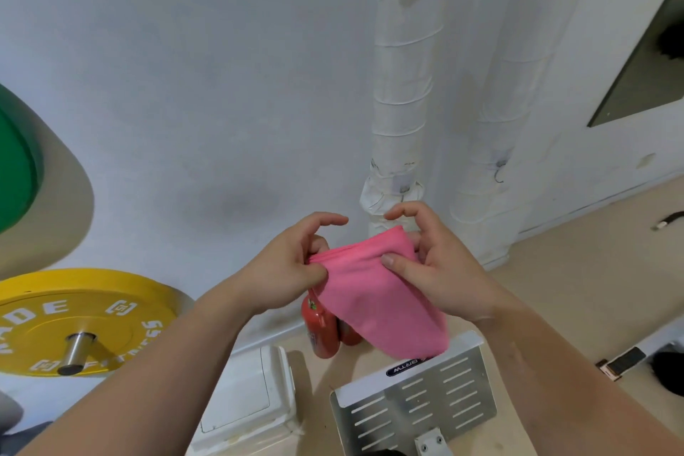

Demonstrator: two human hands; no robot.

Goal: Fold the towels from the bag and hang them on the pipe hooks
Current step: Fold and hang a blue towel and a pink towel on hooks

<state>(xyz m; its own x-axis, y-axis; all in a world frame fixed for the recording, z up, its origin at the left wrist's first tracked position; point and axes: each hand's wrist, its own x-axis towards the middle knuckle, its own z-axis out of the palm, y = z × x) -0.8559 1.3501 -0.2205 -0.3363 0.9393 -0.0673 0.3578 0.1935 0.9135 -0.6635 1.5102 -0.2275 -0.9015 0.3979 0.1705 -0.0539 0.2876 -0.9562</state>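
- Head view, step in hand: looks like the folding part. The pink towel [374,285] is already doubled over into a narrow hanging strip, and it isn't on a hook yet.
- Left hand [292,270]: the thumb and curled fingers pinch the towel's top left corner, with the index finger lifted free above it.
- Right hand [440,270]: the thumb is pressed flat on the front of the cloth and the other fingers are tucked behind. The index finger arches up and touches nothing.
- Where it is: the towel is held in the air in front of the foot of the wrapped pipe [399,104], with its folded top edge level with the pipe's bulgy bottom wrap.
- Next move, my guess: one more fold or a tidy-up, then carry it to a hook. The clearest wire hook [499,172] is on the neighbouring pipe, right of the wrapped pipe, and there may be a small one on the wrapped pipe itself, too tiny to tell.
- Look of the towel: soft, bright pink, no print, layered edges bunched at the left pinch, bottom end drooping loose.
- The red extinguishers [320,329] stand down left of the pipe's foot, partly behind the towel — no bag in view.
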